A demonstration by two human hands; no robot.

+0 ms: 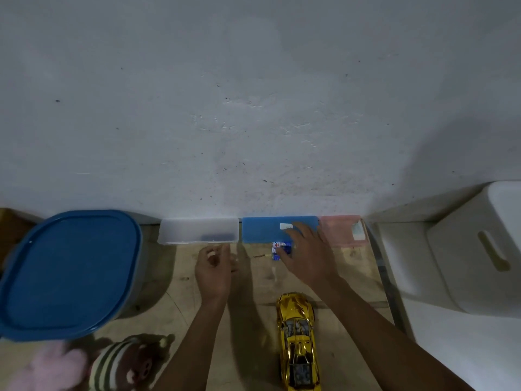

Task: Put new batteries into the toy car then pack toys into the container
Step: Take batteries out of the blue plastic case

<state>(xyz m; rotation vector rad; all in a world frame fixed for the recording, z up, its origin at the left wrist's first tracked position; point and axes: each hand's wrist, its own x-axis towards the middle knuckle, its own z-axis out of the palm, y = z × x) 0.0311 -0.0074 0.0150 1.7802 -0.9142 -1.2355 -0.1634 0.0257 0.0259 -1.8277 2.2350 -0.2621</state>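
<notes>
One big blue-lidded container (67,273) sits far left; the gold car (298,341), likely hard, slick and light, lies near, best held by its sides. The right hand (307,255), fingers spread, touches the small batteries (280,249); the left hand (214,266) curls loosely, seemingly empty.

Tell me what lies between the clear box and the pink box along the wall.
In the head view, the blue box sits between the clear box and pink box.

— What can't be made out?
— The right hand (306,253) covers part of the battery pack (280,248); its print is unreadable.
— Anything cut off?
— The pink plush toy (53,365) and the gold toy car (298,342) run past the bottom edge.
</notes>
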